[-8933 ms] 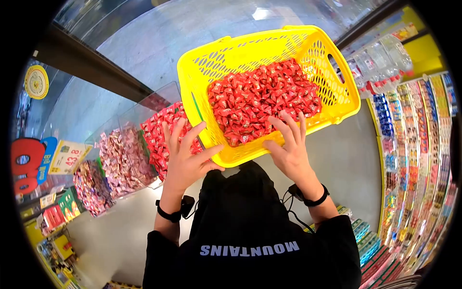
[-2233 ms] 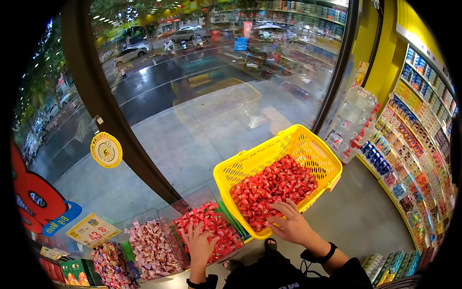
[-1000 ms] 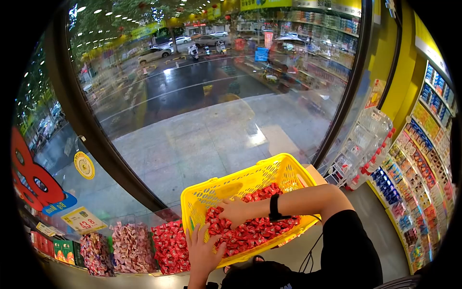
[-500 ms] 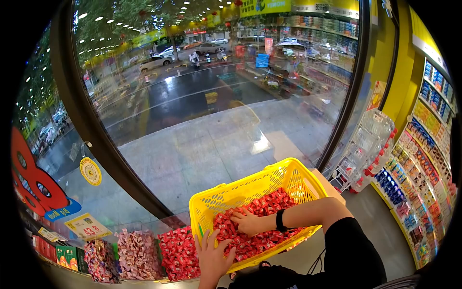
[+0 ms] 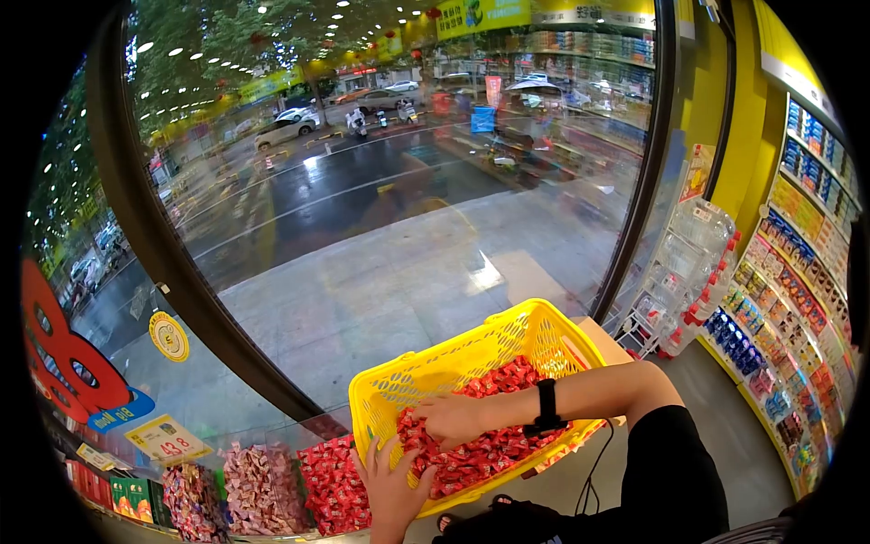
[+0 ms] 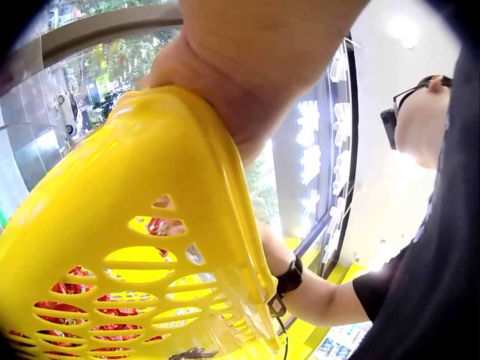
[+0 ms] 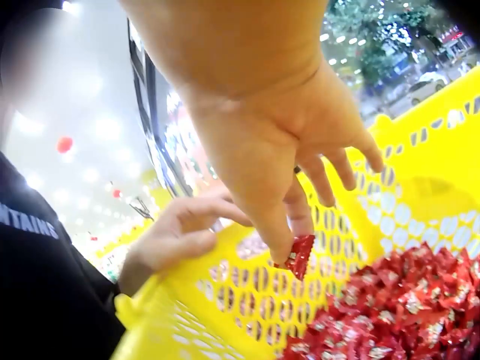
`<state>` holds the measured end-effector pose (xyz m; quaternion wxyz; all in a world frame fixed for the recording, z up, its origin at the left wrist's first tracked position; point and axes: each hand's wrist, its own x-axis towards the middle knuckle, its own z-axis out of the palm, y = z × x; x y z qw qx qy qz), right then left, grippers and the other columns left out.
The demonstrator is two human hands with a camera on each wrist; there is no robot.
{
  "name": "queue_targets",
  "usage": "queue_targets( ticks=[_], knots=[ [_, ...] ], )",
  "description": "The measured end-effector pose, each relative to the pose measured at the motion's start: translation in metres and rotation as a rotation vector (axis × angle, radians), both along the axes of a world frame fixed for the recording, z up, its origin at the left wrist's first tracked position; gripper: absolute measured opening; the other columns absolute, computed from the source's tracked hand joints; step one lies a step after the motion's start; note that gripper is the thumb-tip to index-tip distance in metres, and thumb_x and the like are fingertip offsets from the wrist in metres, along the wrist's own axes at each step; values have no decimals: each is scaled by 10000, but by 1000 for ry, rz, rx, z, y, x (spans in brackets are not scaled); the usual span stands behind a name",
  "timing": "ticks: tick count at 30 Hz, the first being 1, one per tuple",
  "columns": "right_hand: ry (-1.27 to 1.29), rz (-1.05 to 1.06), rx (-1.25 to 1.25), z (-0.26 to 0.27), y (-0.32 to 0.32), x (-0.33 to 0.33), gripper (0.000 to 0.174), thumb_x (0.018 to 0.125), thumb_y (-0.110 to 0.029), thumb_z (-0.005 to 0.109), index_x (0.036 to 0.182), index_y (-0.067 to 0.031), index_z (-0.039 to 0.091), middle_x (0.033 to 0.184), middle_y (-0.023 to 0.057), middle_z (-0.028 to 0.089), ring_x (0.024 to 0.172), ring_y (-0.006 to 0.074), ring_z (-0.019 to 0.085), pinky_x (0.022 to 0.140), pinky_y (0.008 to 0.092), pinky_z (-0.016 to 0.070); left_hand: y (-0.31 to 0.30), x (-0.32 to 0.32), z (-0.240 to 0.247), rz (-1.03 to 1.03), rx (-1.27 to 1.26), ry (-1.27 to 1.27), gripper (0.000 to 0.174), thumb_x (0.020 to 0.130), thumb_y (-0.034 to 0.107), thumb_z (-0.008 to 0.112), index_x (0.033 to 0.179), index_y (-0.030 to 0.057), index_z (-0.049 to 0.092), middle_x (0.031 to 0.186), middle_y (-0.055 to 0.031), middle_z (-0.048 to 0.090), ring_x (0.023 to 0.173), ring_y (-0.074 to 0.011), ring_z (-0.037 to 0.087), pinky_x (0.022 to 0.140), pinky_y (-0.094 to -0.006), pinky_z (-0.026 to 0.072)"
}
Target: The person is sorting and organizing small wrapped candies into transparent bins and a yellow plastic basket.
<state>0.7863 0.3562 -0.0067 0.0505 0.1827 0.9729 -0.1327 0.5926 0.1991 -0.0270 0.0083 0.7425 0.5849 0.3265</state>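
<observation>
A yellow perforated plastic basket (image 5: 453, 339) holds a broad heap of red-wrapped candies (image 5: 480, 467). My right hand (image 5: 453, 421) is over the left part of the heap. In the right wrist view, its thumb and a finger pinch one red-wrapped candy (image 7: 302, 256) above the heap, while the other fingers of that hand (image 7: 274, 142) are spread. My left hand (image 5: 395, 491) rests over the basket's near left corner, fingers extended across the rim. From the left wrist view, the basket's outer wall (image 6: 150, 172) hides most of that hand's fingers.
Left of the basket stand clear bins of red candies (image 5: 333, 485), pink-wrapped candies (image 5: 263, 490) and mixed candies (image 5: 192, 497), with a price sign (image 5: 169, 439). A glass window (image 5: 408, 227) lies ahead. Bottled water (image 5: 693, 263) and product shelves (image 5: 788, 308) line the right.
Both hands held the basket's near side at first. The left hand then reached the red bin and returned to the rim. The right hand went into the heap, then rose with a candy.
</observation>
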Motion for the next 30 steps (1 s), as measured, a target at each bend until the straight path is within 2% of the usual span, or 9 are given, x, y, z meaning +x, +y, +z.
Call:
queue_targets(
  ticks=[3,7,13,16,20,23,26,29,30],
  knots=[
    [165,-3,16,61,-31,13,254,783,-311,841,879,-79,804,1373,134,585,1360,333,505,1130,518,418,-3,2,12,-67,-4,-58,388,774,407,890,1066,175,785,1373,-66,617,1403,-390,463,1241,-709,133],
    [341,-11,119,82,-66,31,235,788,-266,831,917,-72,796,1365,132,583,1364,330,499,1151,508,382,-4,11,39,-169,2,-93,288,788,371,884,970,166,796,1324,-29,656,1397,-372,475,1232,-716,133],
    [449,-138,205,76,-93,70,277,780,-277,829,936,-56,771,1411,150,571,1394,342,492,1155,546,366,2,36,41,-246,22,-55,185,784,284,886,843,135,793,1282,-8,697,1387,-351,485,1253,-685,138],
    [425,-211,326,77,-105,84,250,801,-274,809,932,-65,767,1440,155,564,1415,352,482,1167,565,354,5,42,43,-282,48,-55,178,788,282,884,839,139,792,1276,-6,697,1383,-351,487,1255,-681,140],
    [474,-282,227,67,-116,95,180,849,-237,743,914,-70,758,1467,146,563,1425,355,476,1190,589,335,8,48,42,-276,40,-73,188,770,281,897,854,151,790,1267,-3,692,1384,-350,484,1252,-686,143],
    [419,-324,292,59,-125,104,169,894,-261,746,952,-104,764,1517,117,532,1443,320,462,1215,581,326,5,54,38,-316,36,-45,207,751,287,908,893,178,805,1280,-3,674,1383,-345,485,1249,-689,147],
    [424,-319,387,55,-133,109,148,888,-242,744,930,-101,758,1523,109,530,1447,319,460,1219,579,334,8,60,34,-394,9,-48,380,732,262,919,1085,154,827,1438,-155,601,1393,-440,483,1183,-552,375],
    [527,-328,397,42,-136,105,131,868,-224,749,914,-101,752,1544,115,515,1463,326,450,1224,588,340,5,62,47,-380,67,-9,305,709,263,919,971,139,825,1385,-163,634,1345,-407,539,1161,-535,404],
    [587,-324,395,34,-135,100,133,862,-218,750,916,-97,746,1549,117,512,1470,329,445,1226,591,340,6,61,47,-366,40,4,284,716,273,918,960,162,824,1353,-109,641,1357,-384,521,1190,-587,319]
  ],
)
